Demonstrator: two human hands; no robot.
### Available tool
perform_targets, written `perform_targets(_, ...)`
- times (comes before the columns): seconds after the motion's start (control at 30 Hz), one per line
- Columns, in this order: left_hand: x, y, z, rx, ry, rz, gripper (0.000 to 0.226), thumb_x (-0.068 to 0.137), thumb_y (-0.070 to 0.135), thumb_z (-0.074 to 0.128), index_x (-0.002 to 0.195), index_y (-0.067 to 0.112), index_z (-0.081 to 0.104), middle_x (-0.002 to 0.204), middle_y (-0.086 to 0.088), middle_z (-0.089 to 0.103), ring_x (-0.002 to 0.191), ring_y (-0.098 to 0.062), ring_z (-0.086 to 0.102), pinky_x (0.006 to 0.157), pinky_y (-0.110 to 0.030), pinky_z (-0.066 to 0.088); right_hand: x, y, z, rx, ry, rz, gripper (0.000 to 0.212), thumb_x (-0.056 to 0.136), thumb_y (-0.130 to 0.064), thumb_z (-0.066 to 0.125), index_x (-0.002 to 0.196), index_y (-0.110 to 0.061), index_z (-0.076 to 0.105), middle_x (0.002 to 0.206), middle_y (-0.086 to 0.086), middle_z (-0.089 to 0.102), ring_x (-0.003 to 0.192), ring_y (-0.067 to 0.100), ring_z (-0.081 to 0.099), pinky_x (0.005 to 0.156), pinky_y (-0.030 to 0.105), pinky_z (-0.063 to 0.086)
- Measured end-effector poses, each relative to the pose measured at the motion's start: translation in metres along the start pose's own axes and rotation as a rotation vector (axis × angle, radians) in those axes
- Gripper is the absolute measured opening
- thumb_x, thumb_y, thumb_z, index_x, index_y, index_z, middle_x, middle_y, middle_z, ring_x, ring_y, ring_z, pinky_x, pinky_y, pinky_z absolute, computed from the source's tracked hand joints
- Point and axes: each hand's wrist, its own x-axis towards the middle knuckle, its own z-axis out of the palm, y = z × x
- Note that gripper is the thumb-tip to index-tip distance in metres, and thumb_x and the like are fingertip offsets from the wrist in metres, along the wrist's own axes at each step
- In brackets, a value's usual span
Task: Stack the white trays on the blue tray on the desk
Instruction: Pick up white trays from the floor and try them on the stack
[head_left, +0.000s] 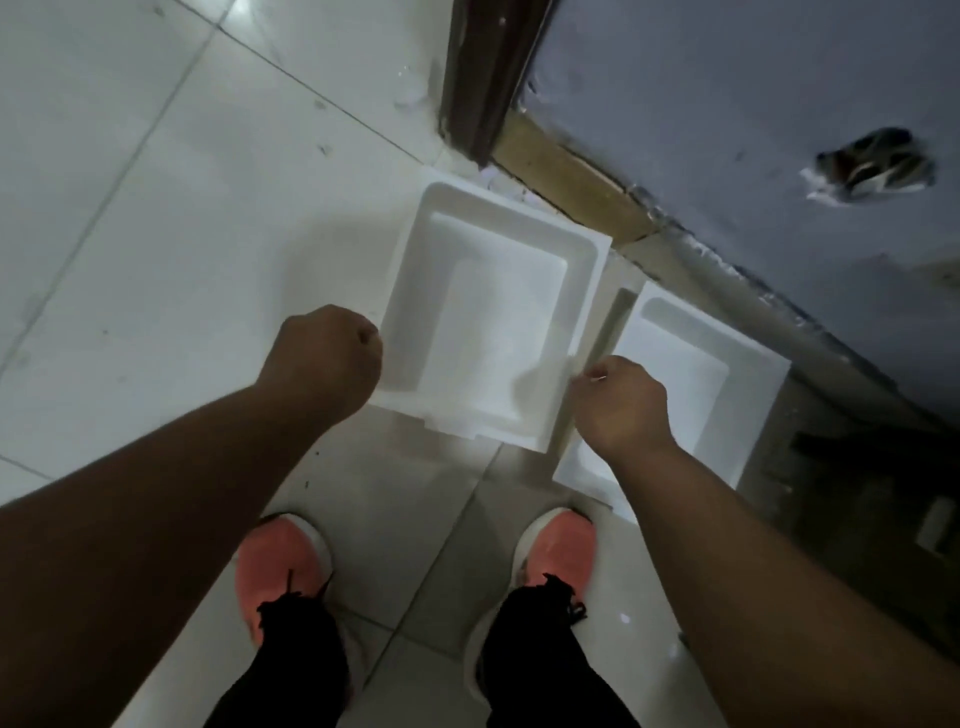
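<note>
A white tray (493, 306) is held above the tiled floor, its hollow side facing up. My left hand (324, 356) grips its left rim with closed fingers. My right hand (618, 400) pinches its right rim. A second white tray (691, 374) lies on the floor to the right, partly hidden behind my right hand and the held tray. No blue tray and no desk are in view.
My two feet in orange shoes (283, 571) stand on the pale floor tiles (130, 260) just below the trays. A grey wall (727, 104) with a damaged patch runs along the right, and a dark door frame (483, 78) stands at the top centre.
</note>
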Motion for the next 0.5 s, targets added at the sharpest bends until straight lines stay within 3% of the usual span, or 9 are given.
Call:
perform_targets(0.07, 0.032, -0.002, 0.022, 0.007, 0.043, 0.026, 0.039, 0.095, 0.017, 0.047, 0.058, 0.009, 0.057, 0.064, -0.008, 0.061, 0.076, -0.036, 0.064, 0.057, -0.027, 0.043, 0.032, 0.013, 0.019, -0.012, 0.044, 0.013, 0.026, 0.097, -0.031, 0.053, 0.107, -0.011, 0.066, 0.096, 0.001, 0.065, 0.075, 0.015, 0.053, 0.068, 0.025, 0.042)
perform_targets(0.13, 0.058, -0.004, 0.038, 0.043, 0.065, 0.045, 0.032, 0.096, 0.019, 0.048, 0.08, 0.005, 0.071, 0.086, -0.015, 0.071, 0.091, -0.038, 0.066, 0.076, -0.033, 0.05, 0.057, 0.02, 0.03, -0.031, 0.063, 0.024, 0.028, 0.097, -0.034, 0.053, 0.103, -0.011, 0.067, 0.095, 0.002, 0.068, 0.079, 0.019, 0.059, 0.069, 0.025, 0.043)
perform_targets(0.23, 0.085, -0.003, 0.059, 0.092, 0.087, 0.022, 0.031, 0.094, 0.017, 0.048, 0.079, 0.004, 0.072, 0.083, -0.015, 0.071, 0.083, -0.037, 0.068, 0.073, -0.033, 0.051, 0.085, 0.024, 0.039, -0.057, 0.067, 0.01, 0.026, 0.097, -0.034, 0.054, 0.095, -0.013, 0.068, 0.09, 0.0, 0.067, 0.079, 0.019, 0.06, 0.068, 0.023, 0.041)
perform_targets(0.3, 0.096, -0.004, 0.065, 0.062, 0.138, -0.009, 0.028, 0.094, 0.021, 0.051, 0.088, 0.004, 0.072, 0.091, -0.016, 0.073, 0.087, -0.037, 0.067, 0.074, -0.034, 0.049, 0.092, 0.026, 0.042, -0.092, 0.06, -0.028, 0.021, 0.098, -0.033, 0.054, 0.088, -0.018, 0.065, 0.082, -0.004, 0.062, 0.075, 0.016, 0.055, 0.06, 0.02, 0.036)
perform_targets(0.37, 0.104, -0.003, 0.068, 0.065, 0.148, -0.025, 0.026, 0.095, 0.022, 0.055, 0.099, 0.003, 0.071, 0.1, -0.016, 0.072, 0.092, -0.036, 0.066, 0.076, -0.033, 0.047, 0.095, 0.029, 0.043, -0.086, 0.053, -0.049, 0.019, 0.098, -0.031, 0.055, 0.088, -0.019, 0.065, 0.082, -0.004, 0.062, 0.075, 0.016, 0.056, 0.063, 0.02, 0.038)
perform_targets(0.5, 0.109, 0.004, 0.067, 0.057, 0.057, -0.099, 0.02, 0.092, 0.013, 0.057, 0.096, 0.001, 0.073, 0.096, -0.016, 0.072, 0.075, -0.03, 0.058, 0.068, -0.03, 0.044, 0.095, 0.031, 0.041, -0.067, 0.031, -0.033, 0.015, 0.096, -0.027, 0.056, 0.087, -0.017, 0.063, 0.084, -0.001, 0.063, 0.077, 0.017, 0.057, 0.069, 0.023, 0.04)
